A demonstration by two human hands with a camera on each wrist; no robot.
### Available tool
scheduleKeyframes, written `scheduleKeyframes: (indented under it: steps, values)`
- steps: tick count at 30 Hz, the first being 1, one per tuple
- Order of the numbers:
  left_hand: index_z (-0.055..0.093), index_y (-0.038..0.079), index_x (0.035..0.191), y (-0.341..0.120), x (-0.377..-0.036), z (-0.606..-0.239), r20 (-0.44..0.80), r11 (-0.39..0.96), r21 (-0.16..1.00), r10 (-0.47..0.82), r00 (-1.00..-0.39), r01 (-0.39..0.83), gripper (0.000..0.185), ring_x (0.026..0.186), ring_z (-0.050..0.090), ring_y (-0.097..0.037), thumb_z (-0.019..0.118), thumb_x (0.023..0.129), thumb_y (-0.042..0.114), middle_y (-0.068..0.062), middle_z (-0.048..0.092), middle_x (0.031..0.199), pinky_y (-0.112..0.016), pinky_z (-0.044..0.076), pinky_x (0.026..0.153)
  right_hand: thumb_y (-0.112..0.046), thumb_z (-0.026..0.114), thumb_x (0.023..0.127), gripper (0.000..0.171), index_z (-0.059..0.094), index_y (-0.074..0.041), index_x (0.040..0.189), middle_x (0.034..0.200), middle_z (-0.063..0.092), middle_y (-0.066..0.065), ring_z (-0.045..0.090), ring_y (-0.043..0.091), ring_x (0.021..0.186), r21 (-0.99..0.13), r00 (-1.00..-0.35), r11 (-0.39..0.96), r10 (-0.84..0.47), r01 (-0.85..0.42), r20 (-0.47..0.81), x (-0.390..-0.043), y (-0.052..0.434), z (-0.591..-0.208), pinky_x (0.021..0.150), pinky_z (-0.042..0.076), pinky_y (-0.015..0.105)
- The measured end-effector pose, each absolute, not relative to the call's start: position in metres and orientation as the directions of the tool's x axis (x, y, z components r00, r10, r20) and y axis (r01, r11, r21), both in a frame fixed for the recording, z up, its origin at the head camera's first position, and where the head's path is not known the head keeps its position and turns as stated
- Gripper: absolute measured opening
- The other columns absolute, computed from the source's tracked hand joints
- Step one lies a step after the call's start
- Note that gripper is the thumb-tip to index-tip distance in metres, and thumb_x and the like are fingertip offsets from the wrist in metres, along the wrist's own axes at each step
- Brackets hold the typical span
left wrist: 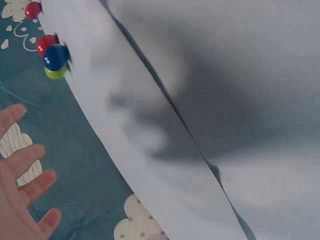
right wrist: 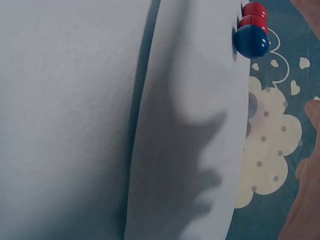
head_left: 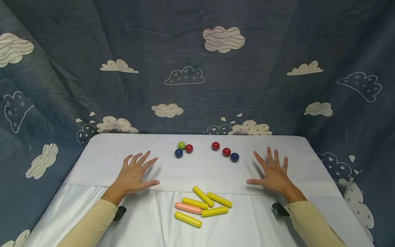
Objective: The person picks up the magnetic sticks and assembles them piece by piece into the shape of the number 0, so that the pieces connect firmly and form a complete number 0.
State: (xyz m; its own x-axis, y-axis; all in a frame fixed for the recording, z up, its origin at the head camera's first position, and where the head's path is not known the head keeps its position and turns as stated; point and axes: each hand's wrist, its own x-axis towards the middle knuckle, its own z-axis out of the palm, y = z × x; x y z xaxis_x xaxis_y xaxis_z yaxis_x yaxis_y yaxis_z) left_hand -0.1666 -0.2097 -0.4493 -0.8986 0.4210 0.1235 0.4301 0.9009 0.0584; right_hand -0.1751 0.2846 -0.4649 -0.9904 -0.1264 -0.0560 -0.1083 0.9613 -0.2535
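My left hand [head_left: 135, 173] lies flat on the white table [head_left: 102, 157], fingers spread, holding nothing. My right hand [head_left: 271, 173] lies flat the same way on the right side. Between them, farther back, sit a green ball [head_left: 181, 145], a red ball [head_left: 189, 148] and a blue ball [head_left: 178, 153] in a cluster. To their right sit two red balls [head_left: 215, 146] [head_left: 226, 152] and another blue ball [head_left: 234, 157]. Nearer me lie several yellow sticks [head_left: 203, 196] and one pink stick [head_left: 188, 208]. The left wrist view shows my fingers [left wrist: 22, 165] and the ball cluster [left wrist: 55, 57].
A dark blue cloth with cloud prints [head_left: 197, 68] hangs behind and around the table. A fold line crosses the white cover [head_left: 92, 186] just under both hands. The right wrist view shows a blue ball [right wrist: 251, 41] and red balls [right wrist: 254, 10] at the table's far edge.
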Motion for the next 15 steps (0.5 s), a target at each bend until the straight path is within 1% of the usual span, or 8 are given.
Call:
scheduleKeyframes:
  steps: [5,13,15]
  values:
    - [0.048,0.02,0.141,-0.199,-0.166,-0.446,0.084,0.879,0.121,0.453,-0.887,0.461,0.078,0.13,0.039,-0.037,0.061,0.079,0.065,-0.013,0.04,0.148,-0.061,0.024,0.104,-0.067,0.073,0.067,0.114,0.02,-0.014,0.153,0.154,-0.01,0.031,-0.021,0.05,0.138,-0.279,-0.989,0.955,-0.13,-0.106,-0.069,-0.183,0.284,-0.467,0.099,-0.024,0.065]
    - [0.054,0.019,0.134,-0.175,-0.163,-0.445,0.04,0.843,0.224,0.492,-0.869,0.488,0.068,0.128,0.043,-0.033,0.068,0.08,0.058,-0.01,0.049,0.139,-0.058,0.028,0.104,-0.062,0.077,0.067,0.113,0.023,-0.011,0.152,0.154,-0.004,0.034,-0.01,0.054,0.139,-0.355,-0.982,0.925,-0.171,-0.132,-0.081,-0.198,0.279,-0.473,0.104,-0.007,0.071]
    - [0.055,0.019,0.133,-0.168,-0.163,-0.447,0.03,0.826,0.283,0.501,-0.865,0.488,0.065,0.127,0.044,-0.032,0.07,0.08,0.054,-0.008,0.051,0.137,-0.057,0.029,0.104,-0.061,0.077,0.067,0.112,0.023,-0.012,0.152,0.154,-0.002,0.034,-0.009,0.054,0.139,-0.374,-0.98,0.918,-0.179,-0.133,-0.09,-0.203,0.277,-0.475,0.104,-0.005,0.07]
